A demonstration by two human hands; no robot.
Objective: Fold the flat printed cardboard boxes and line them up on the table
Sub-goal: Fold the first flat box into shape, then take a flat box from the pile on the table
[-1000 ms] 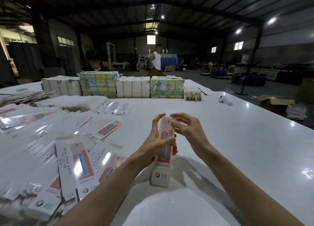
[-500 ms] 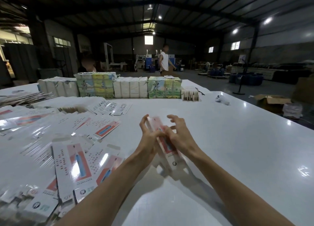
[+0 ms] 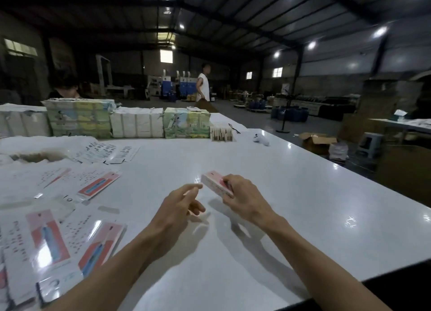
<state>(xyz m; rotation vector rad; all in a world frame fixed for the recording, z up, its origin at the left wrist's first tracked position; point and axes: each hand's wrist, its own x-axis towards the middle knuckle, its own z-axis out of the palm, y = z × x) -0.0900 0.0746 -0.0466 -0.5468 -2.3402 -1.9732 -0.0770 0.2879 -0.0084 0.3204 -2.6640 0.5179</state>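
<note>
The job looks like it is only near its start. One folded box [image 3: 213, 182] is in the air just above the desk [image 3: 303, 205], at about 12 o'clock from the person. It looks like a long, thin box now, not a flat sheet. The right hand [image 3: 242, 198] grips it, with fingers curled over its top and side. The left hand [image 3: 177, 208] holds nothing. Its fingers hang loose and a little bent. One finger reaches toward the end of the box, and I cannot tell if it touches.

I see no row of folded boxes on the desk yet. So this box needs to be set down, maybe as the first in the line.

A lot is left to do. A big heap of flat boxes [image 3: 46, 238] lies at 9 to 10 o'clock. I can count three pink ones plainly. The rest are too many and too blurry to count.

Far off at 11 to 12 o'clock stand four big wrapped bundles [image 3: 137, 124], two white and two green. One small stack [image 3: 221, 133] sits just beside them. One small white thing [image 3: 261, 140] lies at 1 o'clock. Two people are far back, one standing person [image 3: 203, 84] and one seated person [image 3: 63, 86] behind the bundles.
</note>
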